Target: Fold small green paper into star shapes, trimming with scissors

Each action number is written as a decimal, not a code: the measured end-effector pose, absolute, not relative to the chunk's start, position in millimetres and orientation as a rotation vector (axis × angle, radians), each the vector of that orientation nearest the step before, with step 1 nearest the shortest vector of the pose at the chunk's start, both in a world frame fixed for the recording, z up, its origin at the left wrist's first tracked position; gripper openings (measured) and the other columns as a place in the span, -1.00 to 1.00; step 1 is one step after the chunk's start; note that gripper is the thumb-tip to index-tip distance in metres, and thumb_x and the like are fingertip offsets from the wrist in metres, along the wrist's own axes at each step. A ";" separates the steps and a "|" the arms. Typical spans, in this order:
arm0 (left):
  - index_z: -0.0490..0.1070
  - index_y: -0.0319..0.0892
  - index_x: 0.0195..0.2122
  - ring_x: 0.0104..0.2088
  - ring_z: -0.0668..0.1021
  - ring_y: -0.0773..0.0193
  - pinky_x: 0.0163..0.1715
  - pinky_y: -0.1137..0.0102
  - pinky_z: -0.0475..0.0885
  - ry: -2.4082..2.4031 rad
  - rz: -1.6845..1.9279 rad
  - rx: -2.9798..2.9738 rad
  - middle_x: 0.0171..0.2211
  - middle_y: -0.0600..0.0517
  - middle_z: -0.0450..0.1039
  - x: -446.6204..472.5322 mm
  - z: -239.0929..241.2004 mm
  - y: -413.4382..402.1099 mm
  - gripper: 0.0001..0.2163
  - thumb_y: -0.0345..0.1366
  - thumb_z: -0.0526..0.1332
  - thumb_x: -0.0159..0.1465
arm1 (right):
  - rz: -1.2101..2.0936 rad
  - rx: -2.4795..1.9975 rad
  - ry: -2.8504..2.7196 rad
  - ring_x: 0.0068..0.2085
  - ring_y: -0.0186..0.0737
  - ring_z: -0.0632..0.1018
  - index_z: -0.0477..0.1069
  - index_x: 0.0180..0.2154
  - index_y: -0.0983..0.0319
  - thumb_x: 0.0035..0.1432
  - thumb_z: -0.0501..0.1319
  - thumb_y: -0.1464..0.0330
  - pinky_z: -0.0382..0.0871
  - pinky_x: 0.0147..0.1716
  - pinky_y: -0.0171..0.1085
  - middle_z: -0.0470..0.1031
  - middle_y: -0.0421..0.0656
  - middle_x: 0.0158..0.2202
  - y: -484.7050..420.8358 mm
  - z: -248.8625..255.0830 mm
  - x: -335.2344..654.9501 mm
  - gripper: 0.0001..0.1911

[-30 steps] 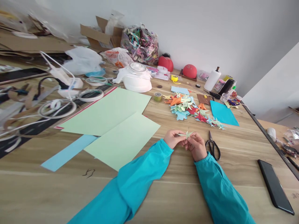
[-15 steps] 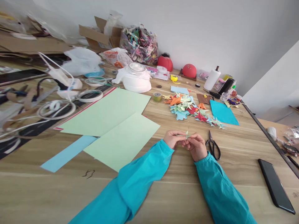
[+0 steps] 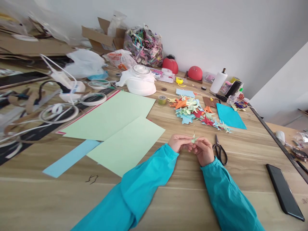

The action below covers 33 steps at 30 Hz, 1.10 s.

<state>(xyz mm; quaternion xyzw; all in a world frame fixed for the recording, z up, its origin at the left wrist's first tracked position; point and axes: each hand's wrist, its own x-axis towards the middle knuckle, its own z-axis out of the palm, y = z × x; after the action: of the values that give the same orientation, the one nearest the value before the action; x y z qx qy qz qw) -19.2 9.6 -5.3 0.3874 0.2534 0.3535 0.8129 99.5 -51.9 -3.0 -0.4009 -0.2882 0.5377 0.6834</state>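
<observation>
Between my two hands is a small light green folded paper piece, like a paper crane (image 3: 194, 140), with one thin point sticking up. My left hand (image 3: 179, 143) pinches its left side, and my right hand (image 3: 204, 150) pinches its right side. The fingertips hide much of the paper. Just right of my right hand lies a pair of black-handled scissors (image 3: 219, 150). Beyond the hands is a pile of folded paper cranes (image 3: 190, 109) in green, blue, orange and red.
Large light green sheets (image 3: 130, 144) and a blue paper strip (image 3: 72, 158) lie to the left. A turquoise sheet (image 3: 231, 115) is at back right, a black phone (image 3: 285, 192) at front right. Cables (image 3: 57, 112) and a white power strip (image 3: 72, 91) crowd the far left.
The fingers have shifted slightly on the folded paper, and more of its green surface shows between them. Everything else lies as before.
</observation>
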 end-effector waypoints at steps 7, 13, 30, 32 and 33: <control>0.50 -0.34 -0.37 -0.65 0.47 0.31 -0.61 0.38 0.41 0.594 0.817 0.944 -0.66 0.00 0.47 -17.8 3.6 2.9 -0.63 -0.29 0.41 -0.23 | 1.183 -0.916 -0.630 -0.70 -0.42 0.37 0.36 -0.49 0.23 -0.19 0.32 0.44 0.18 -0.73 -0.45 0.45 -0.26 -0.67 -51.6 -2.8 102.4 -0.85; 0.49 -0.33 -0.44 -0.62 0.50 0.29 -0.56 0.38 0.41 0.590 0.803 0.903 -0.64 -0.01 0.48 -17.0 1.8 5.5 -0.68 -0.29 0.41 -0.25 | 1.191 -0.902 -0.631 -0.67 -0.42 0.39 0.40 -0.45 0.23 -0.17 0.31 0.45 0.21 -0.71 -0.45 0.48 -0.24 -0.64 -51.3 -4.8 103.3 -0.86; 0.51 -0.32 -0.36 -0.67 0.47 0.31 -0.66 0.42 0.33 0.595 0.775 0.921 -0.61 -0.03 0.50 -22.1 -1.1 8.2 -0.72 -0.33 0.32 -0.13 | 1.144 -0.953 -0.588 -0.70 -0.42 0.36 0.42 -0.49 0.24 -0.21 0.32 0.45 0.17 -0.73 -0.44 0.45 -0.25 -0.67 -50.1 -4.5 103.0 -0.87; 0.51 -0.34 -0.35 -0.65 0.48 0.30 -0.63 0.41 0.35 0.589 0.783 0.913 -0.60 -0.05 0.51 -22.2 -0.9 7.7 -0.71 -0.34 0.33 -0.13 | 1.133 -0.958 -0.595 -0.69 -0.42 0.35 0.42 -0.49 0.24 -0.21 0.32 0.45 0.17 -0.73 -0.44 0.45 -0.25 -0.67 -50.0 -4.6 103.3 -0.87; 0.51 -0.34 -0.34 -0.64 0.49 0.30 -0.62 0.40 0.35 0.584 0.780 0.901 -0.59 -0.06 0.51 -22.2 -0.9 7.7 -0.70 -0.34 0.33 -0.13 | 1.127 -0.958 -0.597 -0.69 -0.42 0.35 0.41 -0.49 0.24 -0.21 0.32 0.45 0.17 -0.73 -0.43 0.45 -0.25 -0.67 -49.9 -4.6 103.4 -0.87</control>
<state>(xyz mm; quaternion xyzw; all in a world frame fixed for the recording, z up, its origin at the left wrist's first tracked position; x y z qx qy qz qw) -22.2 7.7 -0.9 0.4183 0.2709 0.3620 0.7878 103.4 -49.9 -4.6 -0.4300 -0.2680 0.5058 0.6982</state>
